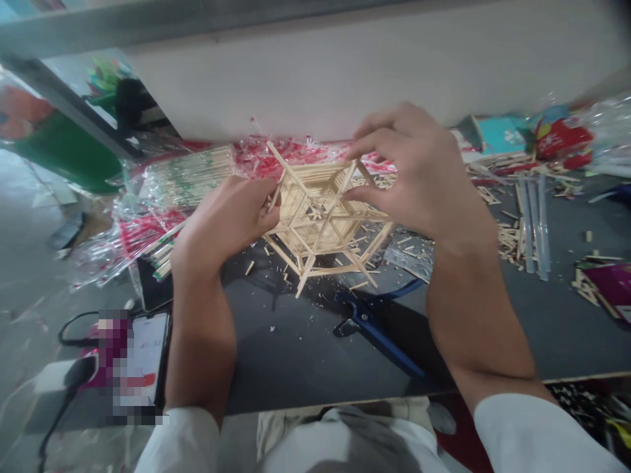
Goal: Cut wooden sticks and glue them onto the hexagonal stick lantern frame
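Between my hands is a hexagonal basket-like frame built of thin pale wooden sticks, stacked in layers with sticks crossing at the middle. My left hand pinches its left edge between thumb and fingers. On the far right side, my right hand has thumb and fingers around a corner of the frame, with a short stick near the fingertips. Below the frame, a pair of blue-handled cutters lies on the dark table. Small cut bits of stick are scattered beneath the frame.
Plastic-wrapped stick bundles and red-tinted packaging line the back left. A phone with cables sits at the left edge. Clear glue sticks, stick piles and a purple packet lie right. A pale panel stands behind.
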A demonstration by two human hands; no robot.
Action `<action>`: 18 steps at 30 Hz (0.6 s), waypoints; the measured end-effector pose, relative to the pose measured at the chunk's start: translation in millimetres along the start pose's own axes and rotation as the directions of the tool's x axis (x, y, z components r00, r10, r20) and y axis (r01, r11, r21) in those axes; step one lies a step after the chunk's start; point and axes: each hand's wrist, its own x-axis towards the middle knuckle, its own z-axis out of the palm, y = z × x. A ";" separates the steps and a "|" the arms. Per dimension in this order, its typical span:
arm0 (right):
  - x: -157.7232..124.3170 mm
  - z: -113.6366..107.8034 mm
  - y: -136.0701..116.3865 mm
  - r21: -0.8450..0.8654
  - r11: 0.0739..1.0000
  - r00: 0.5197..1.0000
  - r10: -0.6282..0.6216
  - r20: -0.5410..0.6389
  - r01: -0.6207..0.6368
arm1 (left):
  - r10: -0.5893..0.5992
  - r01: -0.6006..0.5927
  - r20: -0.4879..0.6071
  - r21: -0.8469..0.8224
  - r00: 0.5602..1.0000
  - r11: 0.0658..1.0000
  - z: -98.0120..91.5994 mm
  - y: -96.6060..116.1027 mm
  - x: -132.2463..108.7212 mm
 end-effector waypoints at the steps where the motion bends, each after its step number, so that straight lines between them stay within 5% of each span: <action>1: -0.1 0.5 -0.5 -0.007 1.000 1.000 -0.005 0.003 0.005 | 0.004 -0.004 0.002 0.001 1.000 1.000 -0.7 0.7 -0.4; 18: 2.2 -3.9 3.5 -0.016 0.999 0.996 -0.027 0.080 0.028 | 0.030 -0.031 -0.054 -0.010 0.998 0.999 5.8 -4.2 2.7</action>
